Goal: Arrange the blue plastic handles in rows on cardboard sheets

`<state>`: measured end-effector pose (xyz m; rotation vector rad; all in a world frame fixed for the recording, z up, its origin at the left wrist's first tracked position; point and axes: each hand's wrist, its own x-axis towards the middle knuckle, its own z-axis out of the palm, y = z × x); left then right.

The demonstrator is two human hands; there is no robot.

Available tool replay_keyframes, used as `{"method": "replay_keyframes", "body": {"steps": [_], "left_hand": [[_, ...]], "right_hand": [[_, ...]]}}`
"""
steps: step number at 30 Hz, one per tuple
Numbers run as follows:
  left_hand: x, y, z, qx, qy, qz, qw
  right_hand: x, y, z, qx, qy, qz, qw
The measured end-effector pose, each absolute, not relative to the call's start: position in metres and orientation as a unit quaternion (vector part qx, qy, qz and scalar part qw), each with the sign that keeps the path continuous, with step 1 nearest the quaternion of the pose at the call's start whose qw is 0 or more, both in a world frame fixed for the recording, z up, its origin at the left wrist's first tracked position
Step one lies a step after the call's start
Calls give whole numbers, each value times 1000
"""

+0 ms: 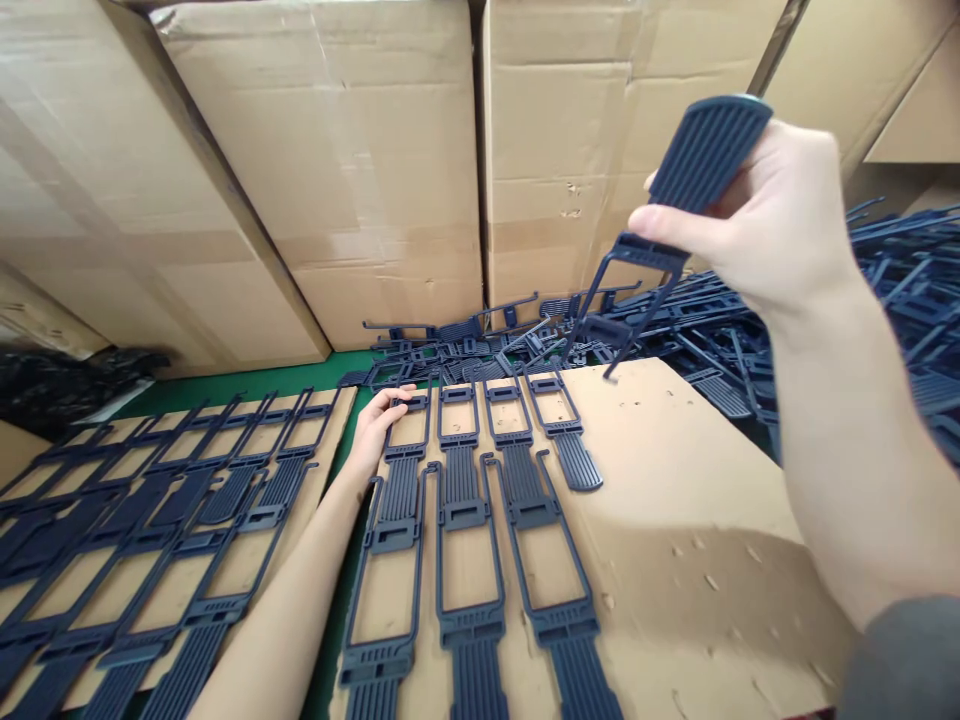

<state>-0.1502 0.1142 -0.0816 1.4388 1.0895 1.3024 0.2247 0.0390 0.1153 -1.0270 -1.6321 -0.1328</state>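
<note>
My right hand (780,210) is closed on a dark blue plastic frame piece (709,155), held up in the air at the upper right. Its ribbed, rounded end points up; its open frame with two hooked legs hangs down over the cardboard sheet (675,480). My left hand (379,420) is at the far left edge of that sheet, thumb and fingers closed at the top of another such piece (409,430) lying flat. Similar pieces lie beside it in two rows, one overlapping the other, including one short-tailed piece (574,450) at the row's right end.
A loose heap of the same dark blue parts (720,330) spreads behind and right of the sheet. On the left, a second cardboard sheet (341,410) carries several more in rows. Large cardboard boxes (375,150) stand behind, with black plastic (67,385) at far left.
</note>
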Motion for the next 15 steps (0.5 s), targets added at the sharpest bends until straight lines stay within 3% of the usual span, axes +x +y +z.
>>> {"method": "replay_keyframes", "body": {"steps": [4,9,15], "left_hand": [[-150,116,-83,580,430,525,451],[-147,114,-82,574,429,527,456],[-146,115,-82,574,425,532,454]], "right_hand": [[222,-8,98,-479,-675,61,557],[261,-33,52,-557,-489,303,600],[293,-79,5,-596,-341,337,644]]}}
